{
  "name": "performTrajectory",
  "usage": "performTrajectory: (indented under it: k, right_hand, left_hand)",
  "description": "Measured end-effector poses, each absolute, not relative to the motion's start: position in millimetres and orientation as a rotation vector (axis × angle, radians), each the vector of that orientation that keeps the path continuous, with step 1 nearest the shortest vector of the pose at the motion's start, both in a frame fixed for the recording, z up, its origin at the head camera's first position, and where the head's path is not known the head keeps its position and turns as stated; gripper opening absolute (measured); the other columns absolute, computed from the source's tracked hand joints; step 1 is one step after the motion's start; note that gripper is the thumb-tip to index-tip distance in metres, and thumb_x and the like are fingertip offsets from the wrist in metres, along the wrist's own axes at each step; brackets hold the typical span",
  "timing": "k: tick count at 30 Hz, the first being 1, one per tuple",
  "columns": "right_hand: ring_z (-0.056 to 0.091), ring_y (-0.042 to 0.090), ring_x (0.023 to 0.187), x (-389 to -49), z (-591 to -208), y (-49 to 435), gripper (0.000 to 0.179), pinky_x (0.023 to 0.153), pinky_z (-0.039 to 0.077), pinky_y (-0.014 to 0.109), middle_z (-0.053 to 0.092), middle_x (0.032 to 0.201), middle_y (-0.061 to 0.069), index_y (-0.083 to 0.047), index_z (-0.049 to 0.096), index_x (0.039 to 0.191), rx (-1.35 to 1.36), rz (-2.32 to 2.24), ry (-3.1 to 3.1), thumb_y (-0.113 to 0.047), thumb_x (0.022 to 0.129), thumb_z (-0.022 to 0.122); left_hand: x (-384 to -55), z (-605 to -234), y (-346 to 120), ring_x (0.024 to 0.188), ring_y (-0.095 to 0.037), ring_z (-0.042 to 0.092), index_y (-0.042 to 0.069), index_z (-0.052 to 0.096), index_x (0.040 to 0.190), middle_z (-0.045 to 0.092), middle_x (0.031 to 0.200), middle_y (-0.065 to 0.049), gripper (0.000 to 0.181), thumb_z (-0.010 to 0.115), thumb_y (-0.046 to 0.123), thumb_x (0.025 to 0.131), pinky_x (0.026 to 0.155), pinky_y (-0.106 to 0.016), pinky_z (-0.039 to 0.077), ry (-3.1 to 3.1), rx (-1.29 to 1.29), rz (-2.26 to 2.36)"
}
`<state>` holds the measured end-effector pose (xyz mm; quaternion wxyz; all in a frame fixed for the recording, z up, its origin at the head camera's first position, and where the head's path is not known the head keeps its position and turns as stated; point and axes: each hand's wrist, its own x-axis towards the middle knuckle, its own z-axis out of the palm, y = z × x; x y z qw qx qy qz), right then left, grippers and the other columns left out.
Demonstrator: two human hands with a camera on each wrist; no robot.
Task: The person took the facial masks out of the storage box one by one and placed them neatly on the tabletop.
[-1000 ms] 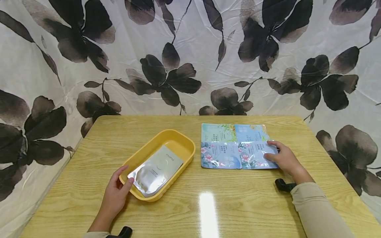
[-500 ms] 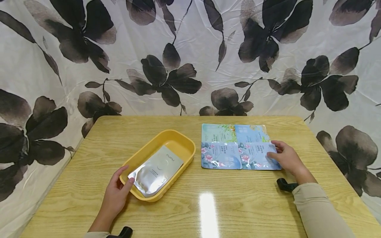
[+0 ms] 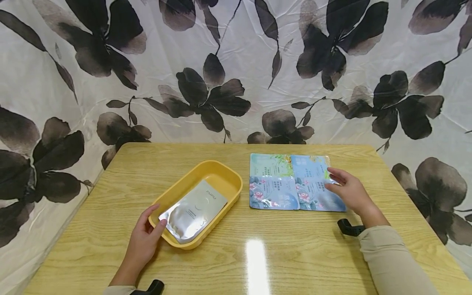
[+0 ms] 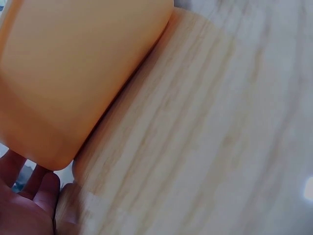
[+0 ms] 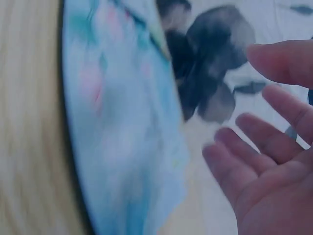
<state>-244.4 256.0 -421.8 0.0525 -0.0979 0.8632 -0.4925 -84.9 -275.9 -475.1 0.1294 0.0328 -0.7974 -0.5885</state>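
Observation:
My left hand (image 3: 141, 241) holds the near left end of a yellow plastic basket (image 3: 223, 177), thumb over the rim and fingers outside. A silver face mask sachet (image 3: 195, 209) marked PMPM lies in the basket. In the left wrist view the basket's outer wall (image 4: 88, 73) fills the upper left. My right hand (image 3: 354, 194) hovers by the right edge of the front right floral blue mask packet (image 3: 311, 196). The right wrist view shows its fingers (image 5: 266, 137) spread apart from the packet, holding nothing.
Three more mask packets adjoin that one in a grid: a floral blue packet (image 3: 273, 194) beside it, a green packet (image 3: 267, 166) and a light blue packet (image 3: 309, 164) behind. A wooden table (image 3: 295, 254) bears everything. A floral cloth (image 3: 236, 49) hangs behind its far edge.
My right hand has let go of the front right packet's edge and lifted slightly. That packet sits squared with the others. My left hand and the basket have stayed in place.

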Motion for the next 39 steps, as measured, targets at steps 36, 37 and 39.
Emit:
performTrajectory:
  k: [36,37,39]
  right_hand:
    - [0.052,0.025,0.130,-246.0,-392.4,-7.0,0.057,0.101,0.047,0.033,0.053,0.145,0.008,-0.007,0.053,0.145,-0.917,-1.138,2.270,-0.013,0.092,0.074]
    - [0.052,0.024,0.130,-245.8,-392.7,-10.3,0.057,0.101,0.047,0.033,0.054,0.144,0.007,-0.008,0.053,0.145,-0.920,-1.090,2.287,-0.014,0.092,0.074]
    - [0.052,0.023,0.129,-246.2,-393.4,-16.1,0.057,0.100,0.047,0.034,0.055,0.143,0.007,-0.010,0.054,0.144,-0.929,-1.004,2.311,-0.016,0.092,0.074]
  left_hand:
    - [-83.1,-473.7,-277.5,0.112,0.007,0.046,-0.002,0.039,0.146,0.037,0.147,-0.031,0.050,0.059,0.011,0.102,0.089,-0.005,0.040,-2.337,0.147,-1.695]
    - [-83.6,-473.5,-277.2,0.113,0.006,0.046,-0.002,0.039,0.146,0.036,0.147,-0.031,0.050,0.059,0.012,0.102,0.089,-0.005,0.039,-2.344,0.153,-1.691]
    - [-84.2,-473.2,-276.7,0.114,0.005,0.044,-0.001,0.039,0.147,0.036,0.148,-0.030,0.050,0.059,0.014,0.103,0.090,-0.004,0.038,-2.361,0.172,-1.677]
